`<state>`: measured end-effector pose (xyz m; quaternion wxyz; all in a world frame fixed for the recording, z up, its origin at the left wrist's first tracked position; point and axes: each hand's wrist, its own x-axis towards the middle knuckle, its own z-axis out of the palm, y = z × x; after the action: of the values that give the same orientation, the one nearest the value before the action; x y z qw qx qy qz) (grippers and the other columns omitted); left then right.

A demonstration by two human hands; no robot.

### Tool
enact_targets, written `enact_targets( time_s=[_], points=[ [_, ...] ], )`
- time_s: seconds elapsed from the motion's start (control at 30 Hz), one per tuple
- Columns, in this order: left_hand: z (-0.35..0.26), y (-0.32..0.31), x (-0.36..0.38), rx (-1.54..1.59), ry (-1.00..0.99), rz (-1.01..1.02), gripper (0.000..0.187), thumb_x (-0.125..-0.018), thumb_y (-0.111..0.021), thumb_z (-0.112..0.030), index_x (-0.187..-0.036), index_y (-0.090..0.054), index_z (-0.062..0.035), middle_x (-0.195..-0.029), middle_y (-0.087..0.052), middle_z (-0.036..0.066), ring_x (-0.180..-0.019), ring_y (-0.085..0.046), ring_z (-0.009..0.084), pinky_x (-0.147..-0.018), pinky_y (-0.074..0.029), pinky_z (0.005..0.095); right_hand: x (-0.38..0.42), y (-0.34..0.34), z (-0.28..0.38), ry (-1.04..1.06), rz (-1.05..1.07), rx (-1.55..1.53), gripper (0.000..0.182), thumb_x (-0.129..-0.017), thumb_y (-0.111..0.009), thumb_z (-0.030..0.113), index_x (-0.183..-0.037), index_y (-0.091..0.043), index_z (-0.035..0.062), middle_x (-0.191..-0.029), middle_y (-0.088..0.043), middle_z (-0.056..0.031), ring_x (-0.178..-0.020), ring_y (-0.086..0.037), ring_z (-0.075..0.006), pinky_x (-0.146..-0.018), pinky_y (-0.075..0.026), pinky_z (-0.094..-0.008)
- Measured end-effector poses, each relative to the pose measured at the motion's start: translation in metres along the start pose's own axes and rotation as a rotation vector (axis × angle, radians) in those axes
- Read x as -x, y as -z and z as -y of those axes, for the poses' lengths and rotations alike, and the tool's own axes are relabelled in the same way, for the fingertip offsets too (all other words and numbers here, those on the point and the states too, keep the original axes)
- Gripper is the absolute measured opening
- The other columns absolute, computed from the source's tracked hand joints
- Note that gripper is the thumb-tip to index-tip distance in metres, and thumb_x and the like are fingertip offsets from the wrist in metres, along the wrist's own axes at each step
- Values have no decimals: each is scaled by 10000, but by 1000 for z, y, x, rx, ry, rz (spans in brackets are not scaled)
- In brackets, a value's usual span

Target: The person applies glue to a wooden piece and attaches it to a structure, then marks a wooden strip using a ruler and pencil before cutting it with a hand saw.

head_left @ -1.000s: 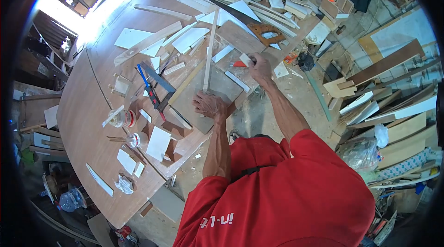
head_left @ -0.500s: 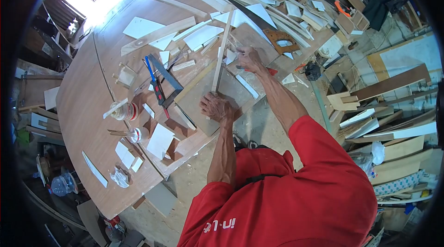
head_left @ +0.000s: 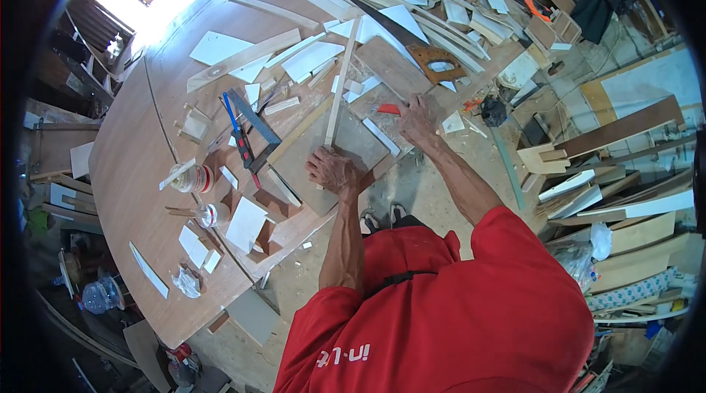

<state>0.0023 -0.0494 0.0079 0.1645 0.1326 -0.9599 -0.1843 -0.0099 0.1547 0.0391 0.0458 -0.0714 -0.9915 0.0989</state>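
Observation:
My left hand [head_left: 332, 170] is closed over the lower end of a long thin wooden strip [head_left: 344, 80], pressing it against a flat grey-brown board [head_left: 358, 144]. The strip runs away from me toward the scrap pieces. To the right, my right hand [head_left: 419, 122] has its fingers curled at a red-handled tool [head_left: 387, 108], whose red part sticks out left of the fingers; the rest is hidden. A short white-faced strip [head_left: 382, 137] lies on the board between my hands. Beyond the right hand rests a handsaw [head_left: 435, 62] with a wooden handle.
Left of the board lie a blue-and-black hacksaw [head_left: 239, 132] and a dark metal square [head_left: 259, 122]. A glue jar [head_left: 193, 177] and a small pot with sticks [head_left: 213, 214] stand on the wooden table [head_left: 132, 194]. Offcuts [head_left: 312, 61] crowd the far side; planks [head_left: 618, 132] lean at right.
My right hand has moved right and toward me, and the red part of the tool now shows left of it. My left hand stays on the strip. The view has shifted slightly.

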Motion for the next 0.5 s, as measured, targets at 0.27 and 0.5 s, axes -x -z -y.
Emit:
enact_targets(
  time_s=[0.27,0.5],
  points=[
    [2,-8,-1,-60,43,18,194,-839,-562,-226,-970,-548,-85,-1017,-511,110,-1000,-478,311,-818,-368,460,2,-1,-8,53,14,103,217,-838,-561,191,-989,-591,38,-1115,-494,-157,-1107,-484,-346,-794,-494,-481],
    [-1,2,0,29,22,35,194,-844,-543,-215,-989,-554,-86,-1036,-507,111,-1031,-458,312,-846,-360,454,-22,40,29,-22,-15,-367,281,-890,-510,249,-965,-615,-1,-969,-600,-198,-923,-597,-328,-765,-485,-420]
  ],
)
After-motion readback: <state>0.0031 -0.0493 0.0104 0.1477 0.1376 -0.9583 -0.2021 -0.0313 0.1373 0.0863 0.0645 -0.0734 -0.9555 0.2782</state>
